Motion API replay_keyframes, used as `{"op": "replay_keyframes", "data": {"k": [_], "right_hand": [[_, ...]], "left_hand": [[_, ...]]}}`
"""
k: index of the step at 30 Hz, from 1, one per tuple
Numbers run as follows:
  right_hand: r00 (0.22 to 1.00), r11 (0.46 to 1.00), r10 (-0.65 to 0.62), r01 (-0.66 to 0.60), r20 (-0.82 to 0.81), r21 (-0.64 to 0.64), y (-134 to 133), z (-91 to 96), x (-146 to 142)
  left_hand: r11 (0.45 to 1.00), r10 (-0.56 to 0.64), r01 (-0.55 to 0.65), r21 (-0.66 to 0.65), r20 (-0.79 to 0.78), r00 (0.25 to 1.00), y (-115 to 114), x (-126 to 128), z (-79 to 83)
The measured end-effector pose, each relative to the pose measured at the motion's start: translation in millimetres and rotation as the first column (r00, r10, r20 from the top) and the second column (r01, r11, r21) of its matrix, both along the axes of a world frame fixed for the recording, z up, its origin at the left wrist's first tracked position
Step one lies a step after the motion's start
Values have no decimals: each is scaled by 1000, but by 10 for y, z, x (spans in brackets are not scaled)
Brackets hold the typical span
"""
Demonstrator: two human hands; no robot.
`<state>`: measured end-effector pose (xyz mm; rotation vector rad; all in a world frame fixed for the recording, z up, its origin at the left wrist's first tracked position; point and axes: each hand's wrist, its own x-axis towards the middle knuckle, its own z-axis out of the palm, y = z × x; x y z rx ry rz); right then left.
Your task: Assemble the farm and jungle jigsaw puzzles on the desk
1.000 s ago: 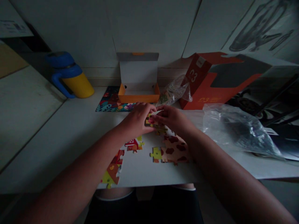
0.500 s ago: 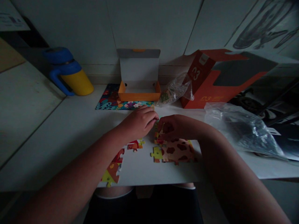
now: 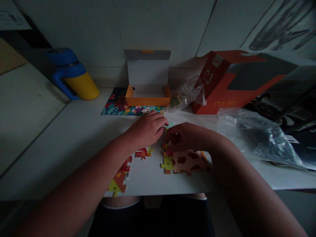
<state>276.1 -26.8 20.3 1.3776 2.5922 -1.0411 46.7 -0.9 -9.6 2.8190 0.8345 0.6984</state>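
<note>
My right hand (image 3: pixel 186 136) is bent over the upper left part of a joined jigsaw puzzle section (image 3: pixel 190 161), which is cream with brown spots and has a yellow-green corner. Its thumb and fingers close on a puzzle piece (image 3: pixel 170 144) there, largely covered by the hand. Just to the left, my left hand (image 3: pixel 151 128) has curled fingers, with the tips beside a pale green bit of puzzle (image 3: pixel 170 124). What those fingers hold, if anything, is hidden. Below the left wrist lie a small red and yellow puzzle part (image 3: pixel 143 152) and another red, brown and green section (image 3: pixel 119 181), partly behind the forearm.
An open orange box (image 3: pixel 148 100) stands at the back on a colourful printed sheet (image 3: pixel 115 107). Beside it are a clear bag (image 3: pixel 186 95) and a large orange-red carton (image 3: pixel 223 85). A blue and yellow jug (image 3: pixel 81 84) stands left; more plastic wrapping (image 3: pixel 256 138) lies right.
My right-hand fingers have shifted slightly on the puzzle, and more pale green shows between the hands. My left hand has barely moved. The whole view has shifted a little.
</note>
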Motion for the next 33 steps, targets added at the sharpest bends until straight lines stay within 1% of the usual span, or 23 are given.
{"op": "replay_keyframes", "data": {"k": [3, 8, 10, 12, 14, 15, 17, 18, 20, 23, 25, 29, 33], "right_hand": [[999, 997, 16, -19, 52, 73, -8, -59, -27], [1000, 997, 30, -30, 6, 66, -19, -75, -25], [999, 993, -30, 29, 11, 111, 11, -48, 35], [990, 974, -136, 126, 40, 187, 60, -21, 120], [966, 943, -240, 209, 94, 259, 111, -5, 202], [954, 932, -271, 227, 128, 281, 130, -1, 233], [941, 929, -287, 226, 181, 294, 152, -2, 269], [940, 934, -277, 216, 197, 286, 152, -3, 276], [947, 952, -244, 192, 210, 240, 140, -5, 276], [959, 980, -187, 166, 213, 112, 113, -2, 273], [964, 989, -145, 135, 223, 60, 105, 2, 274], [956, 994, -106, 99, 272, 37, 99, 33, 251], [935, 996, -84, 86, 344, 8, 77, 113, 183]], "left_hand": [[1000, 12, -12, -4, -6, 1000, -13, 0, 12], [1000, 2, -2, 3, -15, 1000, -6, 1, 2], [1000, 3, -3, 7, -15, 1000, 1, -1, 0], [1000, -19, 19, -13, -25, 1000, -1, -2, 8], [993, -93, 90, -77, -39, 995, -21, 1, 20], [983, -142, 136, -119, -43, 989, -37, 5, 24], [958, -226, 214, -192, -44, 973, -80, 20, 24], [948, -252, 236, -214, -50, 967, -103, 30, 20], [940, -270, 243, -239, -89, 959, -149, 54, 5], [939, -269, 225, -258, -150, 951, -203, 86, -8], [938, -268, 218, -271, -164, 949, -229, 100, 1], [939, -249, 183, -292, -210, 945, -267, 108, 53], [948, -226, 154, -279, -246, 943, -291, 105, 68]]}}
